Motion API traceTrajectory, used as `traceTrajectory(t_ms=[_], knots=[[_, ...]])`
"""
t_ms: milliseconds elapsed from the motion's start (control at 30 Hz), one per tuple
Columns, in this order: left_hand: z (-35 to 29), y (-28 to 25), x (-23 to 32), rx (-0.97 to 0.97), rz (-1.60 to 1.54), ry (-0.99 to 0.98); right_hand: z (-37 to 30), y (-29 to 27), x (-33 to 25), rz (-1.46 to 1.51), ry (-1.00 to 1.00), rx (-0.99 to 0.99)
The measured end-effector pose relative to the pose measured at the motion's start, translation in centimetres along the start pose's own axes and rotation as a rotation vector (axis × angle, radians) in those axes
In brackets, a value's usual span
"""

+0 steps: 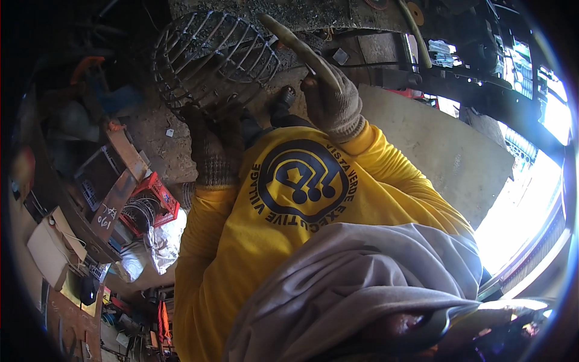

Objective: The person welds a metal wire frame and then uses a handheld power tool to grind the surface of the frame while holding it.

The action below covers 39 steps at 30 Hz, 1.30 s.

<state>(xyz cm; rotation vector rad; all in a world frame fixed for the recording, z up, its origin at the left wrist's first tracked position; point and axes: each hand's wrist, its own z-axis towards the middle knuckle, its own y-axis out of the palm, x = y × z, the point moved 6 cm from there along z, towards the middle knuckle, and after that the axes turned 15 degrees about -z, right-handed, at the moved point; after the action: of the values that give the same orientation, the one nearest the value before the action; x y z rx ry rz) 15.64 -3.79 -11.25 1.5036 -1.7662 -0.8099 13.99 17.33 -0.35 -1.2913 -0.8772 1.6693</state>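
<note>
A rounded cage of metal bars [208, 57], like an open-weave basket, is tilted in front of me at the upper left. My left hand [212, 145], in a dark knit glove, is closed at its near edge; shadow hides part of the fingers. Gloved in grey-brown knit, my right hand [339, 102] grips a curved wooden stick [295, 45]. The stick's free end points up and left, toward the right side of the cage.
A worn workbench [356, 17] runs along the far side, with a long pale stick [416, 33] on it. A large flat panel [437, 148] lies to my right. At left are a red crate [172, 211] with wire coils, a white sack [166, 244] and a cardboard box [54, 247].
</note>
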Motion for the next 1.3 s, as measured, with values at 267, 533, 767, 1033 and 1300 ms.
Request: traceTrajectory(t_ms=[267,533,767,1033,1300], knots=[[-0.4,0.3,0.3,0.068,0.105,0.023,0.6,0.0,0.5,-0.052,0.015,0.019],[0.2,-0.1,0.4,0.124,0.033,-0.051,1.0,1.2,0.8,-0.073,0.042,-0.088],[-0.2,0.5,0.5,0.116,0.117,0.007,0.6,2.2,1.1,-0.134,0.073,-0.107],[0.0,0.5,0.7,0.104,0.133,0.043,1.1,-0.7,-0.3,0.07,0.084,-0.017],[-0.1,0.4,0.5,0.218,0.113,-0.021,0.9,1.6,1.1,0.016,0.158,-0.147]])
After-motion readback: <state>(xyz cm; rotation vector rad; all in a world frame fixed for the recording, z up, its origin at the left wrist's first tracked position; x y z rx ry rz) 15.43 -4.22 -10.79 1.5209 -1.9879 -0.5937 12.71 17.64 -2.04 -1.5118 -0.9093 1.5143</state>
